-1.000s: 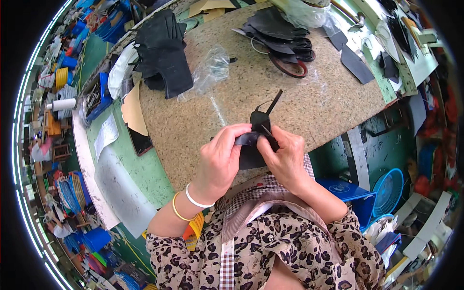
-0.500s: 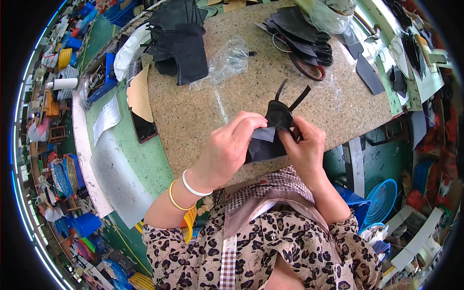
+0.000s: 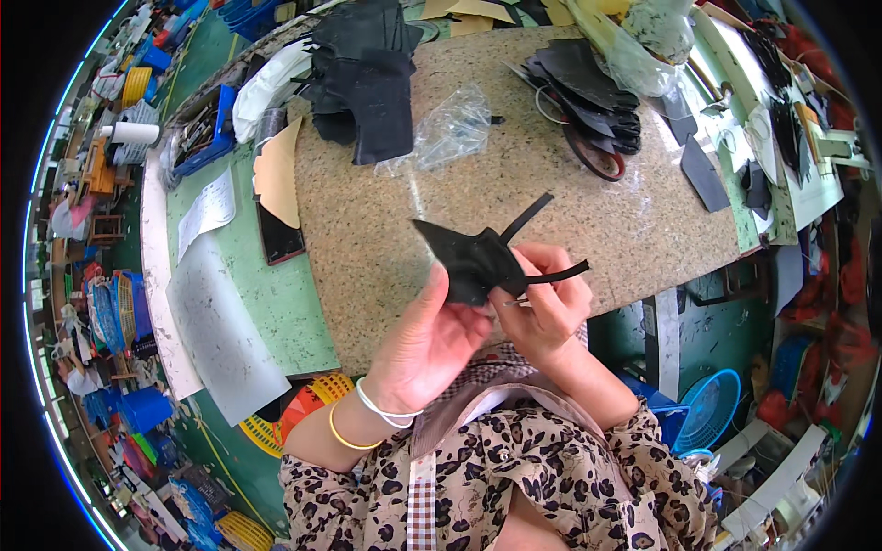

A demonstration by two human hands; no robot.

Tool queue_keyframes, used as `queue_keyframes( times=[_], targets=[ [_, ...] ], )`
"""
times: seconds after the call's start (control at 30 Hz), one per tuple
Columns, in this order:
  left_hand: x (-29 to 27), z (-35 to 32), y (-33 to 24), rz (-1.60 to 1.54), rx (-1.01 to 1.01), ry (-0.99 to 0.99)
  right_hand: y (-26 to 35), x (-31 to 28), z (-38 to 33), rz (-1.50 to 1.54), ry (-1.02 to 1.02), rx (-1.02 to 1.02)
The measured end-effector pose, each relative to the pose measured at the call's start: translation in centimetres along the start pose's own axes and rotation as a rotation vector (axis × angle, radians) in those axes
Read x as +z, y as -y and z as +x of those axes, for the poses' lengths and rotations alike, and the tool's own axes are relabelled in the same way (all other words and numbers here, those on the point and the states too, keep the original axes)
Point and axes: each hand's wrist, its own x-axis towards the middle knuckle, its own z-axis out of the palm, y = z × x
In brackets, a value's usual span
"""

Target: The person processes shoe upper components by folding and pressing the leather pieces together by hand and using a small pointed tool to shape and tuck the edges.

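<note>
A black leather-like piece [image 3: 467, 262] with a pointed left end and two narrow strips is raised above the near part of the stone slab. My right hand [image 3: 544, 317] is closed on its right end, near where the strips stick out. A small shiny metal bit shows between those fingers; its kind cannot be made out. Under the piece's lower left edge, my left hand [image 3: 427, 344] is turned palm up with thumb and fingers apart. Its thumb tip meets the edge, and its fingertips are partly hidden below the piece.
The stone slab [image 3: 367, 248] bears stacked black cut pieces [image 3: 381, 106], crumpled clear plastic [image 3: 455, 129] and a bundle of dark pieces [image 3: 588, 96]. At left are tan card [image 3: 278, 179], a blue tray [image 3: 207, 138] and paper [image 3: 209, 207]. A blue basket [image 3: 712, 409] stands lower right.
The black piece has been turned over, its pointed end now toward the left and its strips toward the right. My left hand has let go its pinch and rolled palm up.
</note>
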Motion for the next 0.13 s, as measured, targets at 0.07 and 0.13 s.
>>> queue_keyframes(
  times=[0.07,0.13],
  targets=[
    [0.64,-0.08,-0.13,-0.028,0.08,-0.136,-1.01,0.45,-0.83,0.015,-0.069,0.012],
    [0.57,0.09,0.2,-0.082,0.0,-0.055,-0.99,-0.22,-1.13,0.003,-0.048,0.051]
  ],
)
